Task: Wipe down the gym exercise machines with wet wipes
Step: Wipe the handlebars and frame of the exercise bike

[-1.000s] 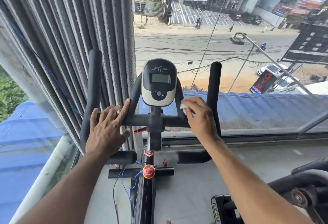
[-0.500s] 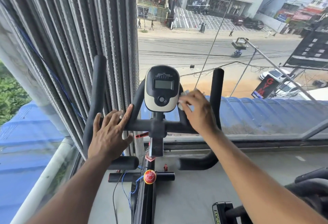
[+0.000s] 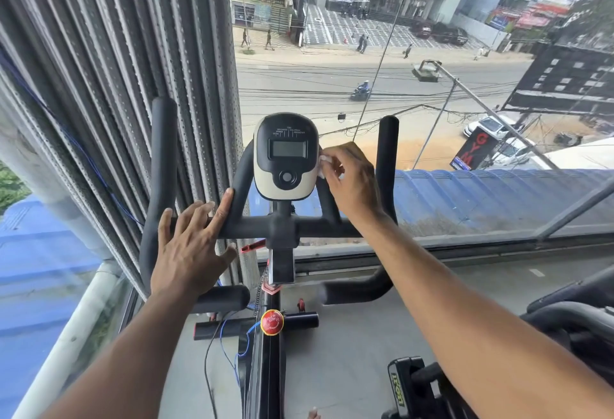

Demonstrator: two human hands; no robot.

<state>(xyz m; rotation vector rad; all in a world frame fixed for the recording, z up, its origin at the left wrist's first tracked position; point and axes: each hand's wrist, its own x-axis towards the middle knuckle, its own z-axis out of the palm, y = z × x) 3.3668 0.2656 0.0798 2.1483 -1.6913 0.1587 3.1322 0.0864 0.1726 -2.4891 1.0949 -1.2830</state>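
Note:
A black exercise bike stands before me, its handlebar (image 3: 252, 229) crossing the middle of the view. A black and cream console (image 3: 285, 156) with a small screen sits on top of the stem. My right hand (image 3: 352, 182) pinches a small white wet wipe (image 3: 324, 162) against the console's right edge and the inner right bar. My left hand (image 3: 189, 245) rests flat on the left part of the crossbar, fingers spread and thumb out, not wrapped around it.
A red round knob (image 3: 271, 322) sits on the bike frame below the stem, with blue wires beside it. Grey vertical blinds (image 3: 126, 86) hang at left against the window. Another machine (image 3: 564, 335) shows at lower right. A glass window fronts the bike.
My right hand with the wipe has climbed from the crossbar up the inner right bar to the console's right side. My left hand has stayed on the crossbar.

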